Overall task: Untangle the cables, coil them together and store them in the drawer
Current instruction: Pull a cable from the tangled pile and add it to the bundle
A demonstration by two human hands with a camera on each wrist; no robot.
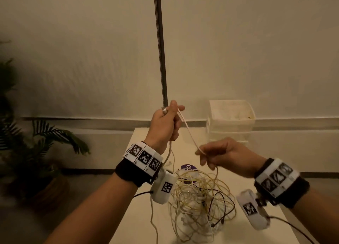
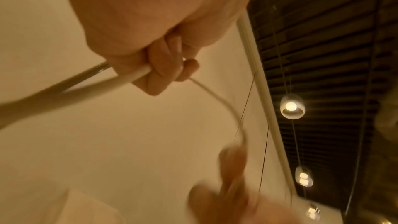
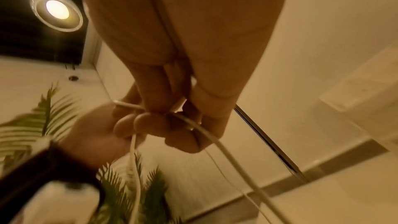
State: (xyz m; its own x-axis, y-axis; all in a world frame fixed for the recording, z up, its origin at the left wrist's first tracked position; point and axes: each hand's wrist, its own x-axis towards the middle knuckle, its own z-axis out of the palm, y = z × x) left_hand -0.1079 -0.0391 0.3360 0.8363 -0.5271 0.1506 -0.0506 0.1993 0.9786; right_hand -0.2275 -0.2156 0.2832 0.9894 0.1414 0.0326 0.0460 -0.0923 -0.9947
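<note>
Holding one white cable (image 1: 190, 133) raised between both hands above the tangle (image 1: 198, 198) on the table (image 1: 266, 207). Left hand (image 1: 165, 124) fisted round the cable, high; right hand (image 1: 220, 155) pinching the same strand lower, fingers curled on it. Likely light, limp and springy, prone to snagging on neighbouring loops; best gripped near a free end or plug and fed out hand over hand, not yanked. Black cable (image 1: 227, 207) threaded through the pale loops. Drawer unit (image 1: 231, 121) at the table's far edge, whether open or closed not discernible. Cable count and knot points unreadable; right fingers blurred; purple item (image 1: 188, 167) half buried under loops.
</note>
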